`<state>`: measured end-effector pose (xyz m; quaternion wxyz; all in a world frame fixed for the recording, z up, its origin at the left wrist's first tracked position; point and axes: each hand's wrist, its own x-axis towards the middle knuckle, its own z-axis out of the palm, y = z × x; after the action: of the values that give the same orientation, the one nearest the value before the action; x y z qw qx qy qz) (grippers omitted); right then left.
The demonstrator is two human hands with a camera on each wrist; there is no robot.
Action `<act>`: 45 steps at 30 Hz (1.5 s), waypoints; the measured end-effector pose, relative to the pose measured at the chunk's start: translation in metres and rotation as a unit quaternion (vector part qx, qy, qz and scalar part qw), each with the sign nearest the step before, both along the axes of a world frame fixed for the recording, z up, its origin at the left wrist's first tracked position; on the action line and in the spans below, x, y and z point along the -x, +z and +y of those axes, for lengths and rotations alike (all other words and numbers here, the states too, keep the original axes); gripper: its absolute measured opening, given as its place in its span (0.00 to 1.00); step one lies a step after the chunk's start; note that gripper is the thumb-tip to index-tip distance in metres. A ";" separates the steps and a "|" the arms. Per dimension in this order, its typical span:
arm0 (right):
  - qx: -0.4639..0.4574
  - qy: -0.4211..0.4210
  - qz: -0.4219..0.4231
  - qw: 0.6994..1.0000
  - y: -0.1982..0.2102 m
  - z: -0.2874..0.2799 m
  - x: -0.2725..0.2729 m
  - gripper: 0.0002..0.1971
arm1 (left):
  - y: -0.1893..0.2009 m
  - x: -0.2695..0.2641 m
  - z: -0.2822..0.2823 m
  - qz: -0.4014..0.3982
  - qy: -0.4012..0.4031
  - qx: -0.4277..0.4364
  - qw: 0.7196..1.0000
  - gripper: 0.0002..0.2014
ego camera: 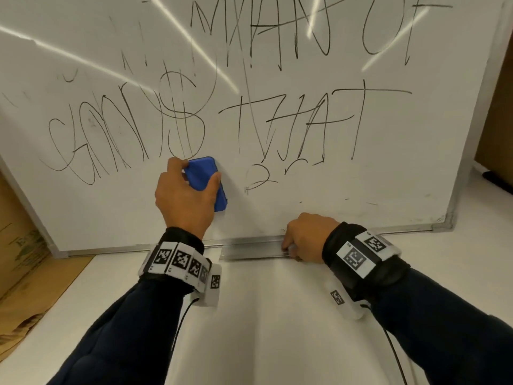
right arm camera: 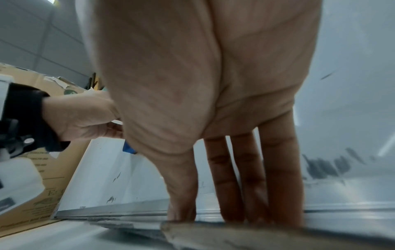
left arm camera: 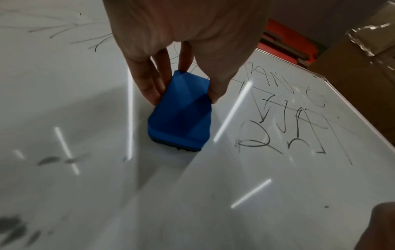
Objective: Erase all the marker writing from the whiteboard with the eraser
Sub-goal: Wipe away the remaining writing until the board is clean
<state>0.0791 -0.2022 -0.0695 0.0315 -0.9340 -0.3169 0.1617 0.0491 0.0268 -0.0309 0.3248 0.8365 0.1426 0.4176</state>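
A whiteboard (ego camera: 361,176) leans upright, covered in black marker writing (ego camera: 291,120). My left hand (ego camera: 194,176) grips a blue eraser (ego camera: 206,166) by its sides, thumb on the right and fingers on the left, pressed flat on the board just below the lower-left scribbles. In the left wrist view the eraser (left arm camera: 181,118) lies on the board (left arm camera: 107,186) under my left hand (left arm camera: 183,91), with writing (left arm camera: 288,126) to its right. My right hand (ego camera: 290,247) rests on the metal marker tray (ego camera: 249,252); its fingers (right arm camera: 252,177) reach straight down into the tray (right arm camera: 128,213).
A cardboard box (ego camera: 22,245) stands at the board's left edge and brown cardboard (ego camera: 497,107) at its right. White surface (ego camera: 263,315) lies below the tray. Faint marker smudges (ego camera: 372,203) dot the board's lower part.
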 end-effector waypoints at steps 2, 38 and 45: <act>0.000 -0.003 0.008 1.000 0.000 -0.003 -0.002 0.12 | 0.000 -0.003 -0.018 0.003 -0.027 -0.002 1.000 0.26; 0.017 -0.004 0.009 1.000 0.000 -0.031 -0.003 0.17 | -0.008 -0.015 -0.068 0.044 -0.175 -0.412 0.893 0.33; 0.007 -0.024 -0.006 1.000 -0.001 -0.048 -0.011 0.14 | 0.015 -0.037 -0.107 0.034 -0.240 -0.450 0.859 0.34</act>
<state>0.0898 -0.2501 -0.0702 0.0267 -0.9426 -0.2931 0.1577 0.0865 -0.0803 -0.0162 -0.0022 0.9137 -0.2548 0.3167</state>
